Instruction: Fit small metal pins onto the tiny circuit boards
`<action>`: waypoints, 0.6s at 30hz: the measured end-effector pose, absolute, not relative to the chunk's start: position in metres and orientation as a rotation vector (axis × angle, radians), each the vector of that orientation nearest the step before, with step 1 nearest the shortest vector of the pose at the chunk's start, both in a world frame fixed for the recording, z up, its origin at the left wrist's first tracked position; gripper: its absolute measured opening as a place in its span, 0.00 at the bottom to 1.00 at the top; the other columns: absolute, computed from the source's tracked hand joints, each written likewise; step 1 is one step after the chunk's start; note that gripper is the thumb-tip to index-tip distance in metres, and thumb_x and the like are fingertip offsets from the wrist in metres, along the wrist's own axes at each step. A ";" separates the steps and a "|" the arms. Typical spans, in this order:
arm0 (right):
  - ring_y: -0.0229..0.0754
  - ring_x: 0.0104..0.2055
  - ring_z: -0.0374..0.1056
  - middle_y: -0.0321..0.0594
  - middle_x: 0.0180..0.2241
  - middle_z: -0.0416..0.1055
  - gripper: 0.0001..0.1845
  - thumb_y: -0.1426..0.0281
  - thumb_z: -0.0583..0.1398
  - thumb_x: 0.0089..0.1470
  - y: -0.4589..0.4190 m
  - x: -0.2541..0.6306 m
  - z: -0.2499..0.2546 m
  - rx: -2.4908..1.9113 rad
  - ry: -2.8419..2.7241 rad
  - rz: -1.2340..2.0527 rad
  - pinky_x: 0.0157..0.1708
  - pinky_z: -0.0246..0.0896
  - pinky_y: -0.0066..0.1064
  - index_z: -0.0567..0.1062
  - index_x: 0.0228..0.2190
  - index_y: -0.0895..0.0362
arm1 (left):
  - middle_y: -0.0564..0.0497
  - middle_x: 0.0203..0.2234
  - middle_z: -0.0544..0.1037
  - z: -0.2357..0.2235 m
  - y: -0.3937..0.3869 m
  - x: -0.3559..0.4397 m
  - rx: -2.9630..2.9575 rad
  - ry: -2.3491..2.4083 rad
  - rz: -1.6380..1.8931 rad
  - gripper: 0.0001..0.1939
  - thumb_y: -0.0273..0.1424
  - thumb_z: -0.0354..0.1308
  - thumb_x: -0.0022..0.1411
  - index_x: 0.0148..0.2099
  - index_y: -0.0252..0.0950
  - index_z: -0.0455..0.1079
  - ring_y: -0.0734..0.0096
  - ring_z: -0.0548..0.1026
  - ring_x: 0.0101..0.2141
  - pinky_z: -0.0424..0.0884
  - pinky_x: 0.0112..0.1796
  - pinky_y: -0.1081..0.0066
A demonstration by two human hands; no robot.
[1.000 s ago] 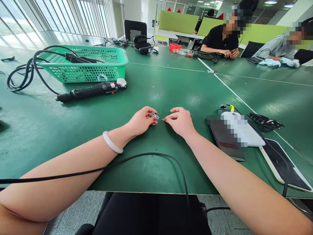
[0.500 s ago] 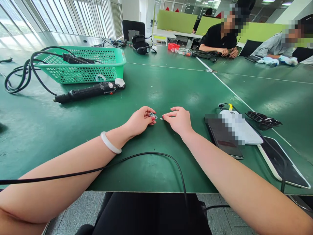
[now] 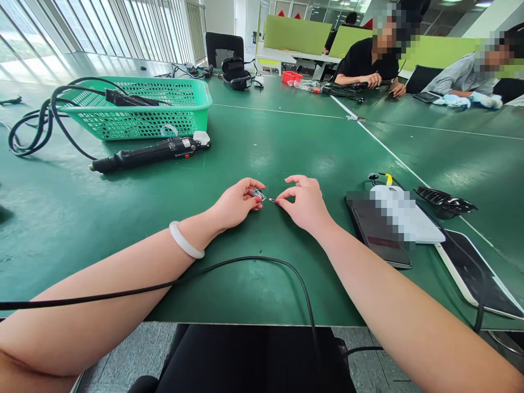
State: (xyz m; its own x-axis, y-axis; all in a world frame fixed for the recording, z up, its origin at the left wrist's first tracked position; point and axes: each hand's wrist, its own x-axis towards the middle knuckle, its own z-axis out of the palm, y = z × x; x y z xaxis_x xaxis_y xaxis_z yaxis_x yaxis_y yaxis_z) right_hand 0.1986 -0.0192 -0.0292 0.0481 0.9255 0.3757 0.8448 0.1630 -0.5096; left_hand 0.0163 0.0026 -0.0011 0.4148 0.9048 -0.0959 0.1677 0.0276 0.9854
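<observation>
Between the thumb and fingers of my left hand (image 3: 237,203) is a small circuit board (image 3: 258,194), dark with pale markings. My right hand (image 3: 303,203) pinches a tiny silvery piece (image 3: 272,200) at its thumb and index fingertip; its exact kind is too small to make out. The two pieces face each other just above the green table (image 3: 262,295), with a narrow gap between them. A black cable (image 3: 245,257) runs across my left forearm and hangs over the table's front edge.
On the left, a black electric screwdriver (image 3: 151,154) lies before a green basket (image 3: 135,117) with cabled gear. A dark phone (image 3: 380,240), white device (image 3: 403,213), tablet (image 3: 478,273) and black plastic piece (image 3: 446,202) lie on the right. Two people (image 3: 364,65) sit across the table.
My right hand has turned slightly, and the small silvery piece in it now shows more of its length. My left hand still holds the board, tilted a little differently.
</observation>
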 end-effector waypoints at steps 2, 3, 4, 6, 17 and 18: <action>0.54 0.52 0.57 0.41 0.49 0.68 0.04 0.71 0.65 0.45 -0.021 0.196 -0.029 -1.673 -1.824 0.120 0.48 0.57 0.53 0.79 0.21 0.52 | 0.53 0.28 0.72 -0.002 0.003 0.015 1.474 1.003 0.744 0.12 0.19 0.52 0.58 0.44 0.34 0.67 0.78 0.72 0.29 0.69 0.38 0.69; 0.55 0.52 0.57 0.41 0.49 0.68 0.05 0.71 0.65 0.46 -0.022 0.195 -0.028 -1.677 -1.825 0.108 0.48 0.57 0.53 0.79 0.21 0.52 | 0.53 0.27 0.73 -0.002 0.004 0.015 1.479 1.001 0.736 0.12 0.20 0.53 0.58 0.44 0.34 0.67 0.77 0.73 0.29 0.68 0.39 0.69; 0.55 0.53 0.57 0.41 0.49 0.67 0.05 0.72 0.65 0.46 -0.023 0.195 -0.026 -1.681 -1.821 0.098 0.48 0.57 0.53 0.78 0.21 0.52 | 0.53 0.27 0.73 -0.003 0.004 0.015 1.480 1.004 0.731 0.11 0.20 0.54 0.58 0.44 0.33 0.68 0.77 0.73 0.30 0.68 0.39 0.68; 0.55 0.53 0.57 0.41 0.50 0.67 0.06 0.72 0.64 0.47 -0.026 0.194 -0.021 -1.673 -1.801 0.075 0.48 0.57 0.53 0.78 0.21 0.53 | 0.52 0.27 0.73 -0.004 0.004 0.014 1.471 1.015 0.733 0.10 0.21 0.56 0.56 0.42 0.33 0.68 0.75 0.73 0.31 0.68 0.40 0.68; 0.50 0.53 0.58 0.38 0.50 0.68 0.06 0.71 0.61 0.51 -0.041 0.176 -0.005 -1.397 -1.877 -0.023 0.52 0.57 0.50 0.79 0.25 0.51 | 0.52 0.30 0.74 -0.005 0.005 0.014 1.520 0.962 0.740 0.13 0.20 0.61 0.49 0.39 0.31 0.67 0.75 0.72 0.32 0.69 0.41 0.65; 0.51 0.53 0.58 0.39 0.50 0.68 0.06 0.71 0.61 0.51 -0.041 0.176 -0.006 -1.397 -1.885 -0.030 0.51 0.57 0.50 0.79 0.25 0.52 | 0.52 0.30 0.74 -0.005 0.005 0.014 1.522 0.950 0.735 0.13 0.20 0.61 0.49 0.39 0.31 0.67 0.76 0.72 0.32 0.69 0.42 0.65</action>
State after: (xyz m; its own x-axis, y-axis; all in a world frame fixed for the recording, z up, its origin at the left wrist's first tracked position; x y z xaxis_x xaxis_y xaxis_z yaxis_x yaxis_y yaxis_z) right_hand 0.1756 -0.0407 -0.0062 -0.0980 0.8040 0.5865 0.8221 0.3975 -0.4076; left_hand 0.0140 0.0047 -0.0049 0.4779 0.8769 -0.0524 0.1697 -0.0337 0.9849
